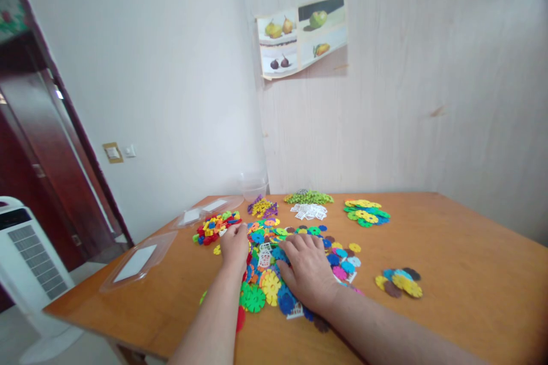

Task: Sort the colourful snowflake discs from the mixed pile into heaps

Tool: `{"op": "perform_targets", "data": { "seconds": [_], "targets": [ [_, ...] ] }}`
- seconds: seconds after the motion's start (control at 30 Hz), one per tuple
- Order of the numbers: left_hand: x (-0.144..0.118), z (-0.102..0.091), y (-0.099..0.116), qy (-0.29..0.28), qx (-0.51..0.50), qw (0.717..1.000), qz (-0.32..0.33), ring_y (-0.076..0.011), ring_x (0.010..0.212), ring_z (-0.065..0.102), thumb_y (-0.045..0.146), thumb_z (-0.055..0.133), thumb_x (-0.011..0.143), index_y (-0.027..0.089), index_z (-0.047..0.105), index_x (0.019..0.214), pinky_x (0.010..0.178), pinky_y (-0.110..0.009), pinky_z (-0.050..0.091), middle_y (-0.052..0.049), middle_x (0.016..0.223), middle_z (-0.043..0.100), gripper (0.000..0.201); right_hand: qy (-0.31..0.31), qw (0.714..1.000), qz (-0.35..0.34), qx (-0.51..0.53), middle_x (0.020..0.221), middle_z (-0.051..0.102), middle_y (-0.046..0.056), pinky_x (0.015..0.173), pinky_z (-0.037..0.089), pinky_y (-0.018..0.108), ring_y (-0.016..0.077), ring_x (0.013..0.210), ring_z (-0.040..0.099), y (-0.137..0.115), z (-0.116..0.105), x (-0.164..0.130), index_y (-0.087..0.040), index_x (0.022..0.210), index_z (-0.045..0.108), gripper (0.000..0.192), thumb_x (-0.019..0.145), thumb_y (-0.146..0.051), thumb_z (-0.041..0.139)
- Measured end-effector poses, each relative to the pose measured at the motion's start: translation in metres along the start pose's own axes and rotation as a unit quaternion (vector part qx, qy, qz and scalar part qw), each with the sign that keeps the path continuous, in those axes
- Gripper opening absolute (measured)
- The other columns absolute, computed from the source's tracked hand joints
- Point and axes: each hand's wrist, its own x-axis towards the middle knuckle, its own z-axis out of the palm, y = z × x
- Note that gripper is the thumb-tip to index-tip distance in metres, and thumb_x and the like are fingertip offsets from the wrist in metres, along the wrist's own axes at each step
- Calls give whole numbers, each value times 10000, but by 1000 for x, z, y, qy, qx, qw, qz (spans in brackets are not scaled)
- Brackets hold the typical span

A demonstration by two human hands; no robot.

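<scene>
A big mixed pile of colourful plastic snowflake discs (270, 285) covers the middle of the table, with a few white lattice pieces (264, 256) among them. My right hand (309, 268) lies flat on the pile with its fingers stretched forward. At the pile's left edge, my left hand (235, 245) is closed, its fingertips beside a heap of small red, yellow and blue blocks (214, 227). Whatever those fingers hold, if anything, is hidden. Part of the pile is covered by both hands.
Farther back are purple and yellow pieces (263, 208), green pieces (310, 197), white pieces (309, 212) and green and yellow discs (367, 213). A small disc group (400, 283) lies right. Clear lids (165, 242) lie left; a clear tub (254, 187) stands behind.
</scene>
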Motion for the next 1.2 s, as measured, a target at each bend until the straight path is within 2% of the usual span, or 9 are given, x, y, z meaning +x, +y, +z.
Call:
{"op": "perform_targets", "data": {
  "seconds": [0.2,0.33,0.47,0.57,0.77,0.83,0.93,1.03,1.2],
  "targets": [
    [-2,17,9,-19,-57,998,13,-227,842,671,445,552,780,151,697,849,736,-299,501,-52,831,739,335,-4,999,-22,27,1113,615,75,1006,269,468,274,1105,471,-4,-2,-4,-250,1135,618,322,920,-467,517],
    [-6,29,16,-68,-92,993,27,-227,854,673,475,557,797,150,696,868,744,-301,508,-55,847,739,361,-5,999,-15,33,1146,607,69,1007,279,470,283,1116,469,-3,-1,-4,-257,1159,605,331,893,-448,556],
    [-13,40,26,-141,-119,982,44,-234,869,676,529,569,805,149,710,854,780,-317,511,-71,861,744,408,5,998,30,50,1135,613,84,980,324,451,294,1102,480,-1,3,-3,-243,1182,589,352,857,-376,601],
    [-20,47,35,-187,-140,971,49,-237,882,682,579,557,814,140,715,867,819,-334,511,-96,884,745,469,26,993,74,85,1147,613,101,963,362,431,294,1096,496,5,9,0,-216,1224,567,369,864,-298,558],
    [-31,61,51,-239,-176,953,50,-231,891,677,668,509,825,126,712,887,842,-345,513,-129,932,736,583,63,974,132,171,1195,600,133,987,402,394,272,1140,516,18,16,4,-154,1304,509,462,844,-173,472],
    [-33,65,54,-252,-186,949,40,-234,886,675,700,481,824,123,714,912,797,-343,521,-140,944,732,628,67,971,138,182,1193,606,129,988,410,382,263,1139,524,21,16,5,-155,1296,515,474,823,-156,475],
    [-35,69,55,-294,-227,928,-12,-232,895,671,740,447,817,126,703,992,730,-329,525,-154,1000,719,688,58,973,142,172,1189,618,121,961,426,374,260,1128,533,24,17,7,-163,1277,533,480,799,-156,492],
    [-36,70,56,-324,-287,899,-62,-229,953,663,748,425,825,124,681,1044,766,-321,527,-164,1055,702,709,42,977,144,154,1200,625,116,972,407,389,271,1138,527,27,18,8,-175,1284,547,499,786,-166,513],
    [-37,63,59,-320,-340,880,-87,-238,1020,647,747,369,850,121,649,1083,847,-341,518,-168,1083,689,725,6,986,114,125,1305,591,74,997,356,398,274,1211,480,30,13,10,-246,1309,564,523,792,-177,521]
  ]
}}
